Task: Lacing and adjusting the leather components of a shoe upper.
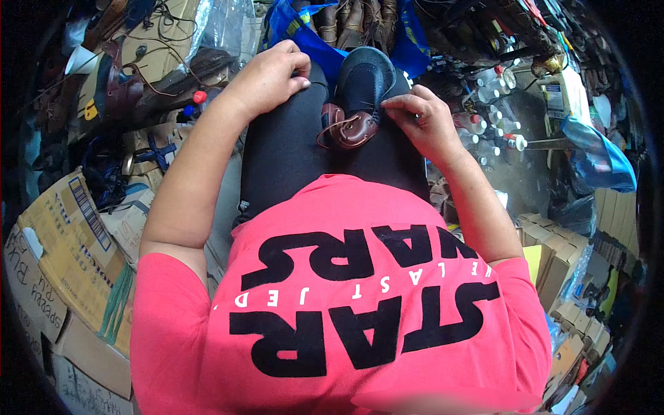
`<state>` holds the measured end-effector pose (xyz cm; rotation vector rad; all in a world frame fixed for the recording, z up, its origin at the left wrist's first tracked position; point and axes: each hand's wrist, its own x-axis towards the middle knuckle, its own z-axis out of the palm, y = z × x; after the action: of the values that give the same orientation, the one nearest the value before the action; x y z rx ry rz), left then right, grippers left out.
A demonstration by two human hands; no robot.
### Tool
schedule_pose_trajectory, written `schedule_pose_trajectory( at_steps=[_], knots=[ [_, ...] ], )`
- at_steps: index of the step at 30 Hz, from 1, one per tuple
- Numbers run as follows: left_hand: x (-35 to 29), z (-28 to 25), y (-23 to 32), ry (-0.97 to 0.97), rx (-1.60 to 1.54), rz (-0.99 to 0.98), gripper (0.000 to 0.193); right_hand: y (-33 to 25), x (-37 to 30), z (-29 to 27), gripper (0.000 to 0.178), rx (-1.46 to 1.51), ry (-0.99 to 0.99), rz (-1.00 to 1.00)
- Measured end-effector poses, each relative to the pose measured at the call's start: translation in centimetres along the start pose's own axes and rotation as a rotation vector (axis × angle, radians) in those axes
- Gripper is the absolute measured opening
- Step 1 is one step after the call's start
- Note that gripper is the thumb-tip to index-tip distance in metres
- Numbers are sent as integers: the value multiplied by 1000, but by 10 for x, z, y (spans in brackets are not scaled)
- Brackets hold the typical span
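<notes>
One dark shoe with brown leather at its near end [356, 130] lies between the person's thighs, on the black trousers [283, 142], its rounded dark end [362, 75] pointing away from the body. A thin dark strand [387, 95] shows along its right side. The right hand [427, 121] is just beside the shoe, its grip drawn nearly to a pinch at the strand; whether it has hold of the strand, I cannot tell. The left hand [273, 81] rests on the left thigh, its grip loosely curled; whether anything is inside, I cannot tell.

Beyond the knees sits a blue bag [294, 31] with yellow printing, too partial to read, holding brown leather pieces [349, 24]. The pink T-shirt [332, 200] carries large black block capitals and a smaller white line, both upside down here. At left, a cardboard box [76, 238] bears dark print and a barcode-like panel; the box side [31, 290] below has black handwriting. At right stand clear bottles [484, 128], near a hanging light-blue plastic sheet [598, 149].
</notes>
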<state>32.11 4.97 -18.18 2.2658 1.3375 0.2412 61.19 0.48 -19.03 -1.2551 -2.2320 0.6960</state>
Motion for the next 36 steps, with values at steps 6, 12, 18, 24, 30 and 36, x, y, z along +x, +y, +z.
schedule_pose_trajectory(
  at_steps=[6,12,18,24,30,36],
  knots=[
    [-26,-6,-27,432,-196,-197,14,-5,-7,-4,17,-159,-50,-10],
    [-40,-33,-32,269,-405,-126,17,-6,-14,3,25,-288,57,-106],
    [-35,-99,3,595,-512,147,12,4,-11,2,22,-186,-35,21],
    [-53,-184,-118,887,-221,-251,22,-2,-7,1,24,-195,-86,20],
    [-67,-106,-103,471,344,-232,33,-24,-18,5,29,-491,-97,-11],
    [-48,10,45,285,-218,36,24,-34,-21,9,31,-566,-103,-36]
  ],
)
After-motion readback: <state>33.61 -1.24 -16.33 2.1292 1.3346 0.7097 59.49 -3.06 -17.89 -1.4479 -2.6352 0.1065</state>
